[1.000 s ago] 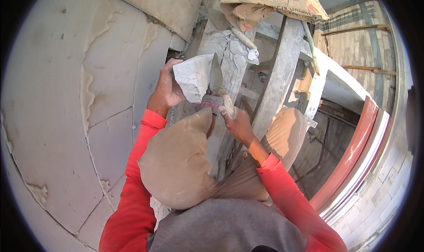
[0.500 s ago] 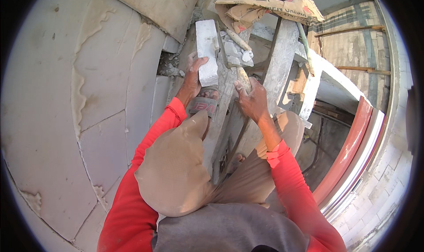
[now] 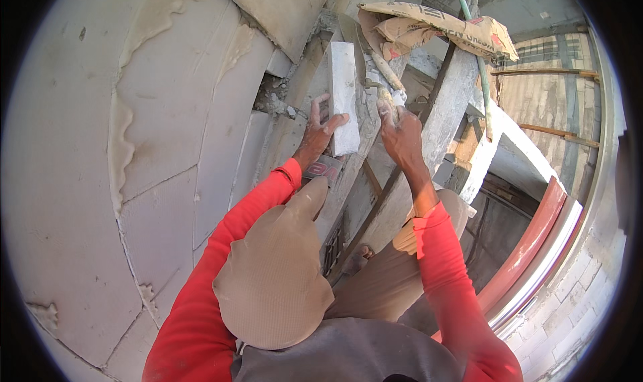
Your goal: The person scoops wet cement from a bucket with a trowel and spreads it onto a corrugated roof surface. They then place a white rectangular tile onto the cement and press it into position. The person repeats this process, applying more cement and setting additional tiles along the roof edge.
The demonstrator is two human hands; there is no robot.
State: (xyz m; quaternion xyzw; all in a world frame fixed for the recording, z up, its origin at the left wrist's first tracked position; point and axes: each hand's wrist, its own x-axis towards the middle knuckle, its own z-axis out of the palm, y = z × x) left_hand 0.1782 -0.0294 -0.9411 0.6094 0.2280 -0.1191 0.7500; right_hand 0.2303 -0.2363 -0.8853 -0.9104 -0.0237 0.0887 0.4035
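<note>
My left hand (image 3: 320,133) is closed on the lower left side of a long white block (image 3: 343,101), its thumb lying over the face. The block is tilted up above a dusty beam. In my right hand (image 3: 402,134) is the pale handle of a trowel (image 3: 386,102), fingers wrapped round it. The trowel's thin grey blade seems to rise beside the block's upper right edge, partly hidden by it. Close by, a round pale stick (image 3: 386,70) lies on the beam near broken white lumps. My sandalled foot (image 3: 324,168) rests just below the block.
A crumpled brown paper sack (image 3: 435,27) and a thin green pole (image 3: 483,87) lie at the far right. Grey beams (image 3: 439,107) with open gaps between them run beneath me. Large grey panels (image 3: 161,141) cover the left side; a red curved edge (image 3: 522,248) stands right.
The white block has turned to show a narrower face. My right hand has moved up and away from me with the trowel, whose blade now shows beside the block. The whole view has shifted slightly.
</note>
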